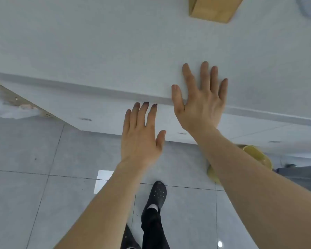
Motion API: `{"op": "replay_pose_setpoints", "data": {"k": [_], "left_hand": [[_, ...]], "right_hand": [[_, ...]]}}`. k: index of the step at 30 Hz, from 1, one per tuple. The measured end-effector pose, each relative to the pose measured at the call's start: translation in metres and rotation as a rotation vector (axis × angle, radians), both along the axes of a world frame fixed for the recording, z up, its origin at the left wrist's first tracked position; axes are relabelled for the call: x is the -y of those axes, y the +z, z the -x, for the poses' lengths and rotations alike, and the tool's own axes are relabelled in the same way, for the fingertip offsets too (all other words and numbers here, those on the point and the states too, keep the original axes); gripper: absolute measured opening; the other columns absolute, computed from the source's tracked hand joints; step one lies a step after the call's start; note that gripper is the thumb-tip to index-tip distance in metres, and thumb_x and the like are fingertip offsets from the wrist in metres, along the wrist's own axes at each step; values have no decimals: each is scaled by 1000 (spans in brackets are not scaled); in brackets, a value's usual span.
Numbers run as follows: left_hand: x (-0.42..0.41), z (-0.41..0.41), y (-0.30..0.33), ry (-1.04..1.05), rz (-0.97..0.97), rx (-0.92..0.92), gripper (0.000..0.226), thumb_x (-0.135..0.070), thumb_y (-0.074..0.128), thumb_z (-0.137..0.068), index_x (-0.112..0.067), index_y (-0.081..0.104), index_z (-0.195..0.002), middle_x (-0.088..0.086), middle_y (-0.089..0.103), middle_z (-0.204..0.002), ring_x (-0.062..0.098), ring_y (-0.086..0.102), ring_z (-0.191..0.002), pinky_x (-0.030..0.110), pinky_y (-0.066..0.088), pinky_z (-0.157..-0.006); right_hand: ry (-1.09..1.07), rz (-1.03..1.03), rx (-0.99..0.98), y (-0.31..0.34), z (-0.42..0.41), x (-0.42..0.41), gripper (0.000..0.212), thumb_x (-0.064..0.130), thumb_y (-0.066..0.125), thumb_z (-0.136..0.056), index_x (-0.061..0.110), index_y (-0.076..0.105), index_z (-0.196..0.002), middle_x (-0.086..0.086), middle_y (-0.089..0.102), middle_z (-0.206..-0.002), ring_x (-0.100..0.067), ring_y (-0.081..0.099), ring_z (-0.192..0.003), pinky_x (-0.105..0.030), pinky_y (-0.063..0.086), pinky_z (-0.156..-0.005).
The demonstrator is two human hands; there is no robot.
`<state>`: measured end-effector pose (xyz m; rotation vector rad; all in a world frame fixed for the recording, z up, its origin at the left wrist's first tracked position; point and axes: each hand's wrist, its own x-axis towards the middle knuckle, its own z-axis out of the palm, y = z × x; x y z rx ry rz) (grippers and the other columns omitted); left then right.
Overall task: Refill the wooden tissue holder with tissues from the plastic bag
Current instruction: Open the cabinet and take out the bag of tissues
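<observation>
1. Nearest the camera, two bare forearms are reaching forward over a tiled floor (43, 150), with a dark perforated shoe (157, 194) showing below them.
2. The left hand (142, 133) is hovering just short of the white table (79, 42) edge, fingers spread flat, gripping nothing.
3. The right hand (201, 99) is stretching over the table edge, also splayed and empty.
4. The wooden tissue holder (214, 9) is sitting well apart from both hands at the top of the view, partly cut off.
5. No tissues are showing; a pale shape at the top right corner may be the plastic bag, but I cannot tell.
6. Refilling is looking not yet begun; everything is remaining.
7. No readable writing or brand is showing.
</observation>
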<state>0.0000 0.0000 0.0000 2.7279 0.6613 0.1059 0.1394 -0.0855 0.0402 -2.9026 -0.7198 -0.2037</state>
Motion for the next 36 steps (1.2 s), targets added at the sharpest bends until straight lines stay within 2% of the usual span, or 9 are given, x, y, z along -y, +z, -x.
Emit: {"op": "replay_pose_setpoints", "data": {"k": [3, 6, 9, 12, 19, 26, 30, 33, 36], "left_hand": [[-10, -16, -4, -39, -69, -86, 78, -52, 49, -93, -13, 27, -156, 12, 32, -161, 34, 19, -154, 50, 10, -128], [-10, -20, -8, -56, -60, -166, 84, -57, 47, -93, -15, 15, -159, 7, 21, -165, 29, 8, -157, 51, 3, -128], [-10, -20, -2, -9, -31, -135, 80, -58, 47, -92, -15, 24, -156, 4, 31, -159, 27, 17, -154, 50, 9, -127], [-6, -5, 1, -17, -5, -129, 79, -57, 46, -93, -19, 22, -158, -1, 27, -162, 23, 13, -156, 50, 10, -127], [21, 82, 2, -12, 32, -193, 70, -64, 32, -95, -23, 32, -153, 1, 33, -163, 23, 15, -157, 54, 18, -126], [25, 162, 10, 33, 47, -180, 54, -60, 32, -98, -24, 49, -135, -4, 48, -149, 20, 28, -153, 51, 26, -123], [23, 206, 13, 93, 43, -178, 49, -58, 38, -97, -21, 59, -122, -1, 59, -136, 21, 42, -145, 49, 36, -118], [16, 240, 14, 144, 7, -184, 47, -55, 45, -96, -16, 64, -114, 4, 65, -126, 25, 52, -136, 49, 43, -113], [7, 273, 15, 202, -21, -207, 46, -54, 45, -95, -14, 65, -106, 6, 67, -115, 27, 57, -128, 50, 46, -108]], "right_hand": [[-3, 21, 5, 1, 1, -1, 67, 64, 18, -99, 38, 30, -159, -11, 25, -170, -37, 18, -158, -60, 14, -126], [0, 30, -2, 0, 1, 1, 67, 65, 17, -99, 39, 27, -160, -11, 23, -171, -36, 15, -158, -60, 12, -126], [9, 36, 5, -1, -1, 2, 67, 65, 17, -99, 39, 26, -160, -11, 22, -171, -36, 15, -158, -60, 12, -126], [6, 59, -14, 0, 0, 2, 68, 66, 14, -99, 39, 24, -161, -11, 20, -171, -36, 14, -158, -59, 11, -126], [30, 95, -33, 5, -1, 4, 68, 65, 11, -100, 37, 18, -162, -13, 17, -172, -38, 11, -158, -61, 10, -126], [14, 124, -107, 10, 12, 3, 69, 61, 8, -101, 31, 10, -164, -15, 8, -173, -38, 5, -158, -60, 7, -127], [37, 38, -58, 9, 61, 5, 66, 52, 22, -105, 18, 22, -162, -21, 19, -170, -40, 14, -157, -59, 14, -126], [261, 3, 34, 5, 116, 4, 58, 41, 39, -106, 15, 35, -158, -21, 30, -166, -41, 26, -154, -56, 20, -126], [418, 5, -3, -5, 168, -1, 55, 34, 48, -104, 14, 43, -155, -20, 38, -163, -40, 32, -152, -55, 25, -125]]}}
